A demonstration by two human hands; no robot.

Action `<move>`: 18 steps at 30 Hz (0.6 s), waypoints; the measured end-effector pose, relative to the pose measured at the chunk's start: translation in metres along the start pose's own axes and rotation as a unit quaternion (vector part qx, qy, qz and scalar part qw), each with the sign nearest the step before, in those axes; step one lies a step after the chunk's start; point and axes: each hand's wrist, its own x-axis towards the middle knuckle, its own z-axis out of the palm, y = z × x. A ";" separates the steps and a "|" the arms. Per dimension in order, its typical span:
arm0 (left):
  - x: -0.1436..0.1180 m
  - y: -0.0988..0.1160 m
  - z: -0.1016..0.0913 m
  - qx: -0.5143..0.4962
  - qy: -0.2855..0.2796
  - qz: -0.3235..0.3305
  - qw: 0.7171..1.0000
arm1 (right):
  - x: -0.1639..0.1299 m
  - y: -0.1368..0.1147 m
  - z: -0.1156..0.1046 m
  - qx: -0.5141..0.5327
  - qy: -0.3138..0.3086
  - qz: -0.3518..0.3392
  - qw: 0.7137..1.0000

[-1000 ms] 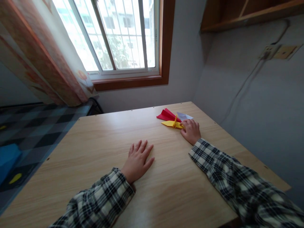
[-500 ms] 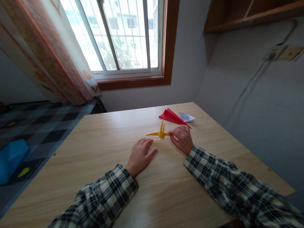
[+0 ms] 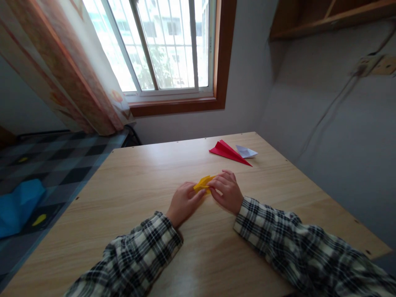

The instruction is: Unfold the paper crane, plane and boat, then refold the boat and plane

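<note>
A small yellow folded paper figure sits at the middle of the wooden table. My right hand grips its right side with pinched fingers. From the other side my left hand meets it, fingertips on its left edge. Most of the yellow paper is hidden between the two hands. Both sleeves are black-and-white plaid.
A red paper plane and a small white folded paper lie at the far right of the table. The grey wall runs close along the right edge. A window, a curtain and a checkered bed with a blue thing are to the left.
My right hand has pulled the yellow paper figure from beside the red plane back to the table's middle. My left hand has come up to take hold of it too.
</note>
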 end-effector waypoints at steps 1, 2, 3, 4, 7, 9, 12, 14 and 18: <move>0.000 0.001 0.000 -0.004 -0.006 -0.004 1.000 | 0.000 0.001 0.000 -0.001 0.003 -0.001 1.000; 0.000 0.002 0.000 -0.006 -0.010 -0.009 1.000 | 0.000 0.001 0.000 -0.003 0.005 -0.001 1.000; -0.001 0.003 -0.001 -0.008 -0.011 -0.016 1.000 | -0.001 0.002 0.000 -0.003 0.005 0.000 1.000; -0.001 0.003 0.000 -0.011 -0.012 -0.023 1.000 | -0.001 0.002 0.001 -0.003 0.004 0.001 1.000; -0.001 0.005 0.001 -0.043 -0.012 -0.045 0.998 | -0.001 0.003 0.001 0.005 0.003 0.004 1.000; 0.001 0.006 0.004 -0.084 -0.013 -0.054 0.995 | -0.001 0.004 0.001 0.016 0.005 0.009 1.000; 0.006 0.008 0.009 -0.143 -0.017 -0.067 0.987 | -0.002 0.006 0.001 0.041 0.006 0.033 0.999; 0.010 0.009 0.012 -0.171 -0.011 -0.086 0.981 | -0.002 0.008 0.000 0.057 0.013 0.051 0.997; 0.018 0.011 0.016 -0.267 0.022 -0.139 0.953 | -0.003 0.015 -0.001 0.084 0.081 0.082 0.990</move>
